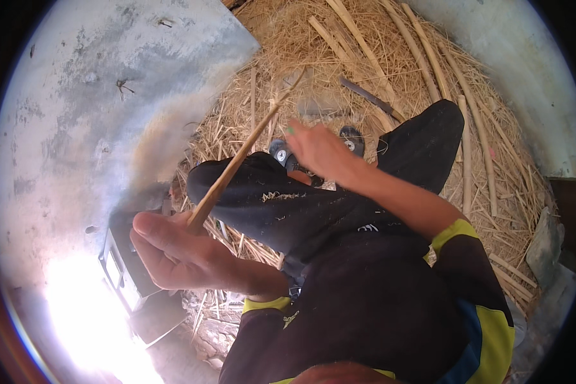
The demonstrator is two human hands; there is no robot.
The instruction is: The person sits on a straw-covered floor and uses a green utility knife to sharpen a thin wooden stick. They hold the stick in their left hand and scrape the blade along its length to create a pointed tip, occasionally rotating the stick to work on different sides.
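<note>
My left hand (pixel 179 249) is closed around the thick end of a long, pale wooden stick (pixel 237 157). The stick slants up and away to the right, and its thin far end is frayed and curved. My right hand (pixel 320 150) is beside the stick, over my feet, and slightly blurred. Its fingers look curled, with a small green bit showing at them; what they hold is not clear. A dark flat blade (pixel 365 95) with a wooden handle lies on the straw beyond my right hand.
Straw and shavings (pixel 269 45) cover the ground. Several long peeled poles (pixel 422 54) lie to the right. A weathered wall (pixel 128 77) stands at left, with a dark box-like object (pixel 121 269) near bright light. Wood shavings (pixel 281 196) lie on my trousers. A grey stone slab (pixel 544 246) is at right.
</note>
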